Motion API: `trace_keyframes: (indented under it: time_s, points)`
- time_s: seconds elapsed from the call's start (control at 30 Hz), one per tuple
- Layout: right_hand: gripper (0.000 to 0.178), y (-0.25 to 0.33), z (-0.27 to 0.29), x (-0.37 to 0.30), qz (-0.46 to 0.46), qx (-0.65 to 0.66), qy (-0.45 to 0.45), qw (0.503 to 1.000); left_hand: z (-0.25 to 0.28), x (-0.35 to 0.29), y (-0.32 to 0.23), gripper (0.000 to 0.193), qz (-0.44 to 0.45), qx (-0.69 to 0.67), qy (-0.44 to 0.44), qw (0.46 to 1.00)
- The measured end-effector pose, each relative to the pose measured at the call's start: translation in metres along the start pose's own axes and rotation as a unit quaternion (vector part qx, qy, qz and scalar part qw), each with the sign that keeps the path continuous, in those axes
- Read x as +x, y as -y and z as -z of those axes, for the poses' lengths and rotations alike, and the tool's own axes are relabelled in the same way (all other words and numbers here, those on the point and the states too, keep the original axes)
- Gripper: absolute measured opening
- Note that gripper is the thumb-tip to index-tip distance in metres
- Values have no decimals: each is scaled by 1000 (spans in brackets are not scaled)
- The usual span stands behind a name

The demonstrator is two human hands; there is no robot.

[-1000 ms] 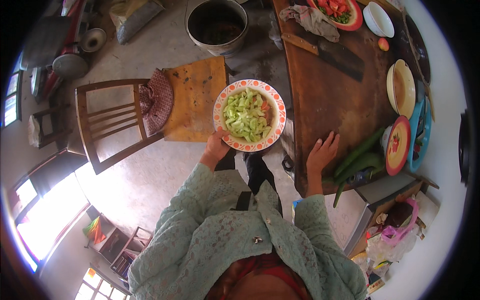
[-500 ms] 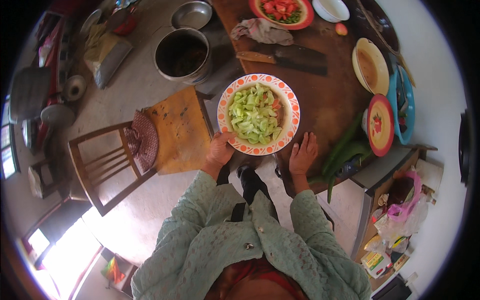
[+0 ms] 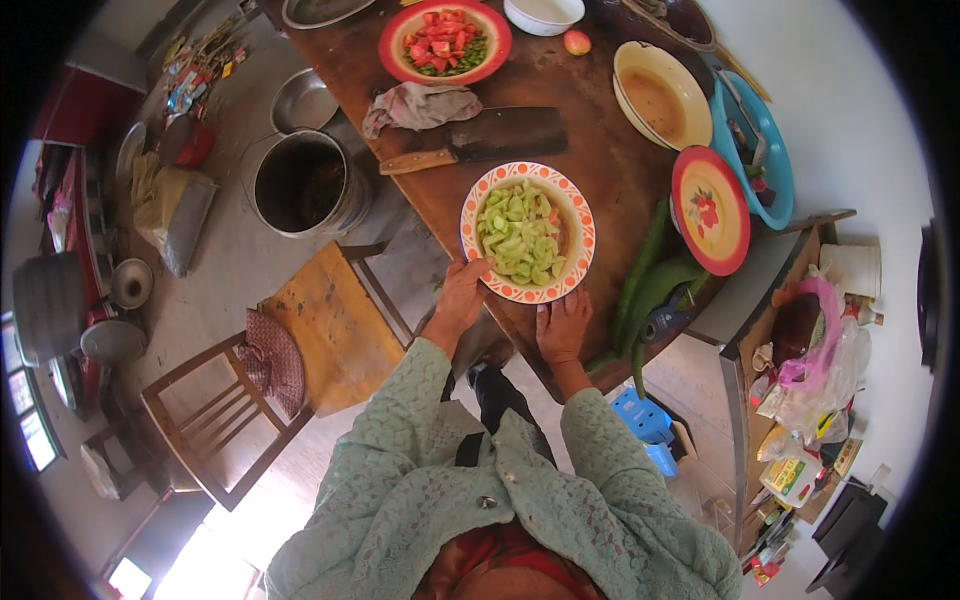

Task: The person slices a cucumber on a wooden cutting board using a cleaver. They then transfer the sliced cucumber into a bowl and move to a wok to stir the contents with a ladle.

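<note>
A patterned enamel plate [image 3: 578, 247], white with orange dots along its rim, holds chopped pale green vegetable pieces [image 3: 518, 232] and a few orange-red bits. It is at the table's near edge. My left hand [image 3: 460, 300] grips its lower left rim, thumb on top and the other fingers mostly hidden. At the lower right rim lies my right hand [image 3: 563, 325], palm down near the table edge, fingers stretched out and fingertips at the plate. Beyond the plate, a cleaver [image 3: 510, 134] with a wooden handle rests beside a crumpled cloth [image 3: 420, 107].
Long green vegetables [image 3: 640, 275] lie right of my right hand. Further right are a red-rimmed plate [image 3: 710, 205], a cream basin [image 3: 660, 95] and a blue basin [image 3: 768, 160]. A plate of chopped tomatoes [image 3: 440, 42] is at the back; a chair [image 3: 335, 320] and bucket [image 3: 310, 185] stand left.
The plate has moved onto the table, toward the cleaver, with my left hand on its rim. My right hand has come from the table edge to the plate's lower rim. The view has shifted right.
</note>
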State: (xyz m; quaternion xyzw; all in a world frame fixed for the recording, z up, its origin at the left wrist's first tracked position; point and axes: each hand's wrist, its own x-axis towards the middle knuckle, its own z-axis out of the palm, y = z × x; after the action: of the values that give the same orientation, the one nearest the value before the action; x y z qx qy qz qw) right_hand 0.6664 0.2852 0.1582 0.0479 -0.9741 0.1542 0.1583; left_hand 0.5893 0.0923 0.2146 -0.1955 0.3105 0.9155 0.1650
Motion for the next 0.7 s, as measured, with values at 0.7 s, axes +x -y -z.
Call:
trace_keyframes:
  time_s: [0.7]
  points:
    - [53, 11, 15, 9, -51, 49, 28, 997, -35, 50, 3, 34, -17, 461, -5, 887]
